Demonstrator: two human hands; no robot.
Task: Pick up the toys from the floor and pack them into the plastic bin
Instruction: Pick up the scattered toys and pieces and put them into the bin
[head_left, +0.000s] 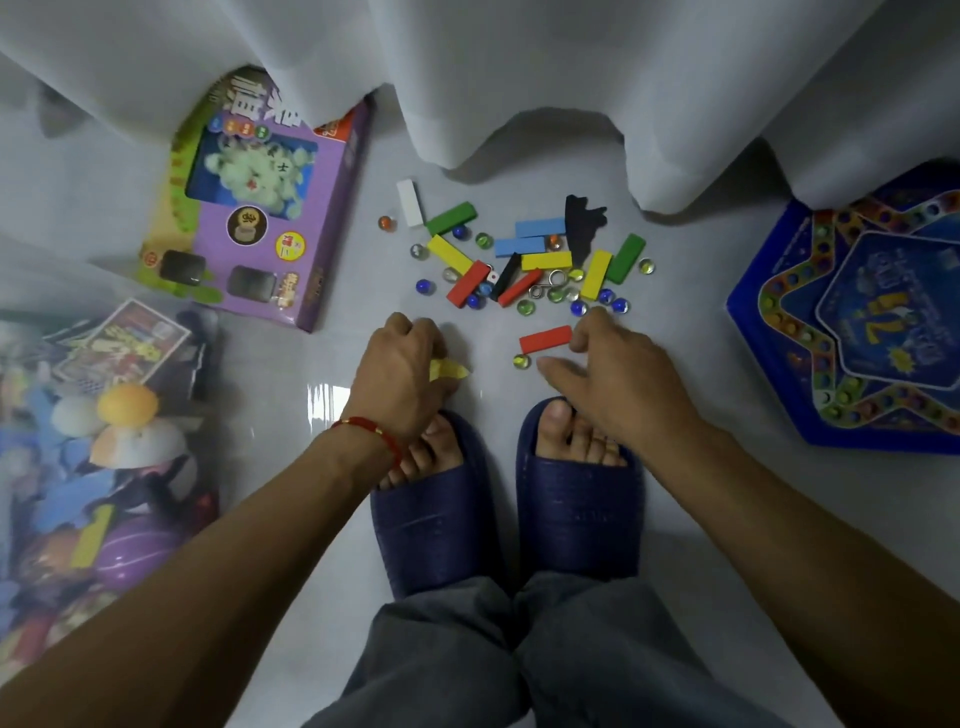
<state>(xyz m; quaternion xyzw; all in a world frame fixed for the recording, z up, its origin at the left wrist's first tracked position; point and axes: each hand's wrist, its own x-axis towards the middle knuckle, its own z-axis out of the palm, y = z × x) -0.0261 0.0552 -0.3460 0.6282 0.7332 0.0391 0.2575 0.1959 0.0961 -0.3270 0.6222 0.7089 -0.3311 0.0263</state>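
A yellow block (450, 369) is held in the closed left hand (400, 371), while the right hand (618, 374) is spread wide beside a red block (545, 339) and a marble (521, 361). Gathering is judged under way; next, the red block needs pinching. Farther off, blocks and marbles (524, 257) are scattered; the plastic bin (98, 467) is seen at left.

Purple game box (249, 208), blue star-patterned board (857, 322), navy slippers (576, 504), white curtain (519, 78)

The white curtain (519, 78) hides the purple game box's (270, 218) top, the frame's left edge crops the plastic bin (31, 291), and its contents blur.
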